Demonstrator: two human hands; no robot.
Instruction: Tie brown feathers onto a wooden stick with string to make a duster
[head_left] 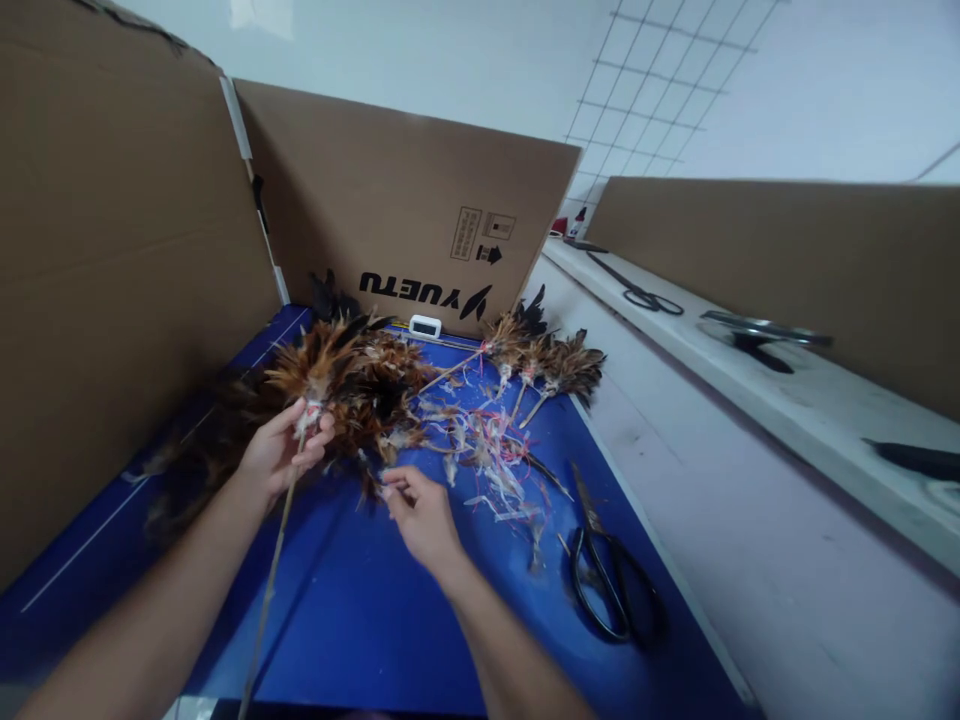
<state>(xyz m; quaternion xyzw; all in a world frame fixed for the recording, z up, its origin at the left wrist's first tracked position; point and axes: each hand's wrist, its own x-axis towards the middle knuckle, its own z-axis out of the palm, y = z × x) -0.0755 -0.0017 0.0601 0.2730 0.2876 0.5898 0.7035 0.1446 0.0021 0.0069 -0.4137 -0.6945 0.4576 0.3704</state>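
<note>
My left hand [289, 450] is closed around the thin stick of a feather duster [311, 375], just at the white-and-red binding under its brown and black feathers. The bare stick runs down toward the table's near edge. My right hand [421, 515] is to the right of it and lower, thumb and fingers pinched together at the edge of some dark feathers [370, 480]. Whether it grips one of these feathers is too blurred to be sure. Behind both hands lies a heap of loose brown feathers [386, 390].
Several small feather bundles on sticks [551, 365] lie at the back right. Pink and white scraps [495, 460] litter the blue table [360, 620]. Black-handled scissors [611, 580] rest at the right. Cardboard walls [405, 200] stand behind and left; a ledge [757, 390] holds more tools.
</note>
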